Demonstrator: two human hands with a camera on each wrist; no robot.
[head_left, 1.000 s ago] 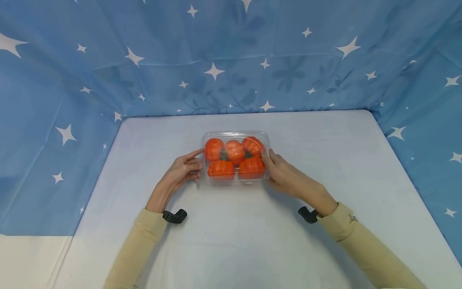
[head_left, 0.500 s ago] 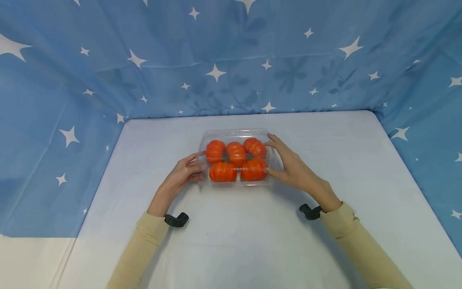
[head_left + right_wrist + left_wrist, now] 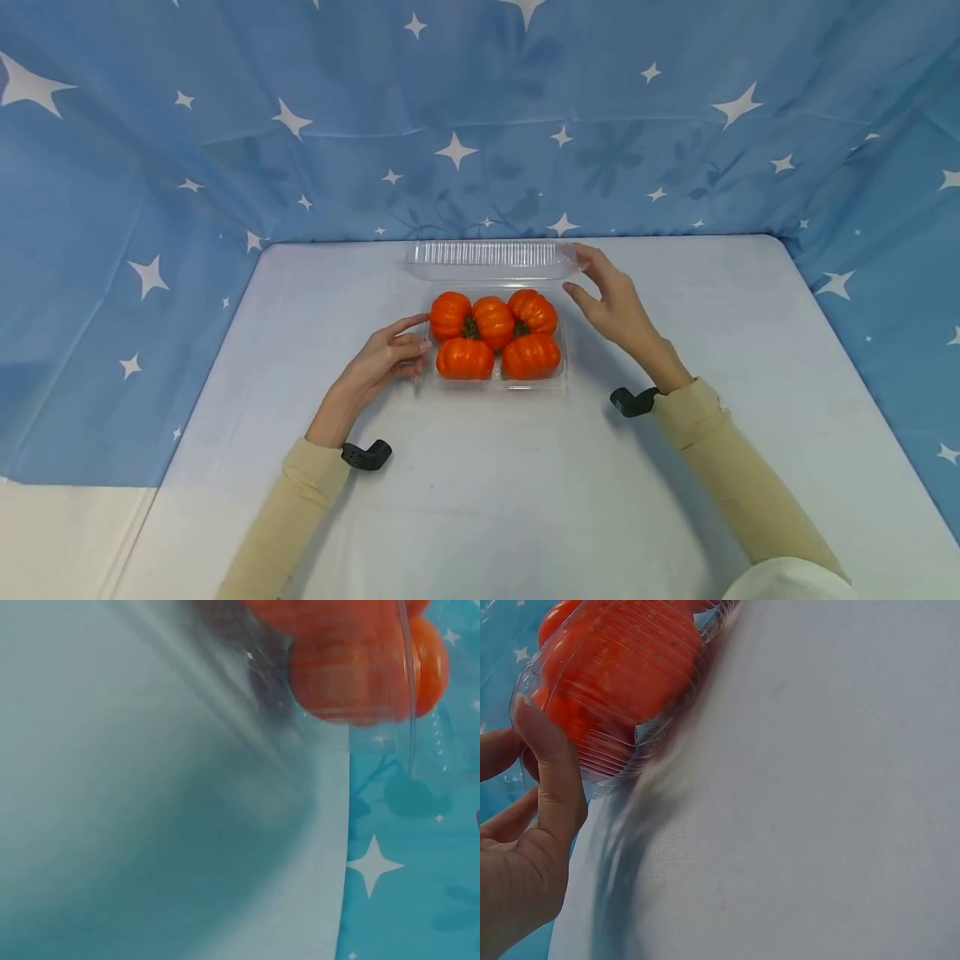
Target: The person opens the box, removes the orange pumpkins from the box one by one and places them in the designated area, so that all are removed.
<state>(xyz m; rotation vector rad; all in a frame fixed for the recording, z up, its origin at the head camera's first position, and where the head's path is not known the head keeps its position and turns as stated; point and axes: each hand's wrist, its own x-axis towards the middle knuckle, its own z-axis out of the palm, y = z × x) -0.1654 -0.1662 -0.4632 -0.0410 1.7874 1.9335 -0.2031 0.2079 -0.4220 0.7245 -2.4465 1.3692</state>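
A clear plastic clamshell box (image 3: 498,386) rests on the white table, holding several ribbed, orange-red, pumpkin-like fruits (image 3: 465,358) with green stems. Its lid (image 3: 487,260) stands raised at the back. On the left, my left hand (image 3: 381,360) pinches the box's side; in the left wrist view the thumb (image 3: 551,750) lies against the clear wall. My right hand (image 3: 618,304) is at the lid's right end, fingertips touching its edge and the thumb held apart. In the right wrist view that hand is almost wholly out of frame, while fruits (image 3: 352,675) show through blurred clear plastic.
A white cloth covers the table (image 3: 480,500). Blue curtains (image 3: 337,167) with white stars hang behind it and at both sides. Each wrist wears a black camera mount (image 3: 367,455). A white rounded shape (image 3: 791,581) shows at the bottom right edge.
My right hand has left the box's right side and moved up and back, swinging the lid from closed over the fruits to raised behind them. My left hand has stayed at the box's left side.
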